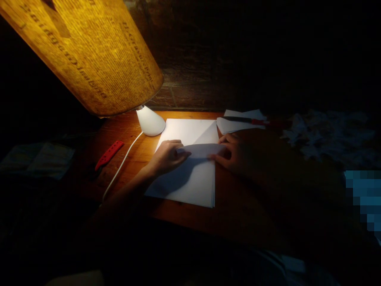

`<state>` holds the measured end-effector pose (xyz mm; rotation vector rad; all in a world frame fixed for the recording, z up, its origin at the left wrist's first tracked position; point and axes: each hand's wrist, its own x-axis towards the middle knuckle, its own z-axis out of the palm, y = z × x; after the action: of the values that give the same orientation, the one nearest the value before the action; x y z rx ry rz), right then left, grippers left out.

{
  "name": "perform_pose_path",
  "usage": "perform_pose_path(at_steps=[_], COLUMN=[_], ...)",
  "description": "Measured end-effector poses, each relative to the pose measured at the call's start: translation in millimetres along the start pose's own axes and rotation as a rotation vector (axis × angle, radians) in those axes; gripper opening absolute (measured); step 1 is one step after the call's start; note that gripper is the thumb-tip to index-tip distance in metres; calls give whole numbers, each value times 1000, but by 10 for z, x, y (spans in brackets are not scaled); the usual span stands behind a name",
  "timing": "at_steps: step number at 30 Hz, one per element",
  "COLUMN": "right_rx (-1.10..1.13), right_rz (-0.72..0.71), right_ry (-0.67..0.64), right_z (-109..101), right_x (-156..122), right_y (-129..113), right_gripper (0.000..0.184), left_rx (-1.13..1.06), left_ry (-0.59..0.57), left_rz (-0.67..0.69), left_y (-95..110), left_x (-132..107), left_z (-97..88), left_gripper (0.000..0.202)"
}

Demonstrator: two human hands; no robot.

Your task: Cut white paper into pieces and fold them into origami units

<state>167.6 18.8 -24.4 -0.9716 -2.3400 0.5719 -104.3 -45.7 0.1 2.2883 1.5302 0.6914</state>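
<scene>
Both my hands hold a small piece of white paper [200, 151], which bows slightly between them. My left hand [168, 156] pinches its left end, thumb toward me. At the right end, my right hand [229, 153] grips it between thumb and fingers, partly in shade. Beneath them lies a stack of white sheets [190, 186] on the wooden table, with the shadow of my hands across it. Whether the held piece is folded, I cannot tell.
A lamp with a printed yellow shade [98, 55] and white base [151, 121] stands back left, its cord [122, 161] trailing forward. A red-handled tool [109, 154] lies left. Behind right, a dark blade with red [241, 119] rests on paper pieces [229, 128], beside a pale crumpled pile [327, 133].
</scene>
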Motion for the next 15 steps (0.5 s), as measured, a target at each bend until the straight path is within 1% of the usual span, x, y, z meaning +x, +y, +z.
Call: perform_pose_path(at_steps=[4,7,10,13,15], right_rx=[-16,-54,-92,-106,-100], right_rz=[14,34,44,43,51], right_ry=[44,87,111,129,136], right_z=[47,90,117,126,127], right_x=[4,5,-1,-10,-15], right_y=[46,71,70,48,35], right_gripper=[26,29,33,36,37], left_rx=[7,64,123,154,162], left_ry=[29,67,71,54,64], left_rz=[-63,-97,-110,-114,-98], left_y=[-16,-70,-124,-163,-183], left_x=[-4,-3,2,5,2], left_z=[18,41,55,62,67], left_gripper=[41,46,52,54,52])
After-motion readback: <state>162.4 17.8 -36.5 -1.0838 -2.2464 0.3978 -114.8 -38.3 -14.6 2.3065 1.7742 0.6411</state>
